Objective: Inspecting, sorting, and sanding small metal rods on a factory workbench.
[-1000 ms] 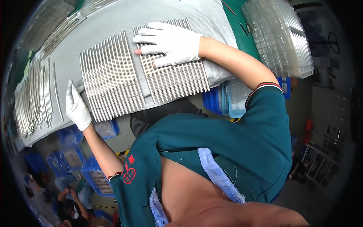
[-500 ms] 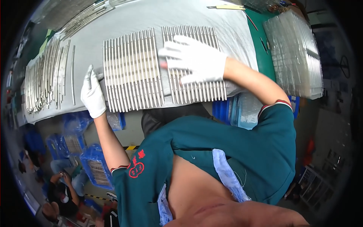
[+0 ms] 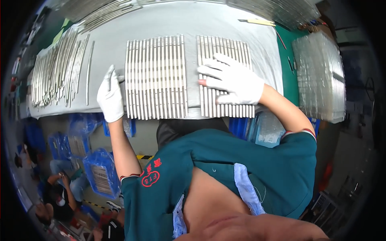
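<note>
The table carried a grey cloth (image 3: 191,22), visibly creased, with a green surface (image 3: 291,88) showing beyond its right edge. Two side-by-side sets, the left row of metal rods (image 3: 156,76) and the right row of metal rods (image 3: 223,46), lay on the cloth, with a gap between. Farther left lay a loose pile of rods (image 3: 60,72) and one separate rod (image 3: 90,74). A yellow knife (image 3: 259,22) lay near the far right corner. A thin red stick (image 3: 280,37) lay at the green strip.

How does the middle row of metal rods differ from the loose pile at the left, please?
The middle row lies in even, parallel order, while the loose pile lies at mixed angles. The middle row's ends nearly line up; the loose pile's are staggered. Both are slender, silvery rods on the grey cloth.
</note>
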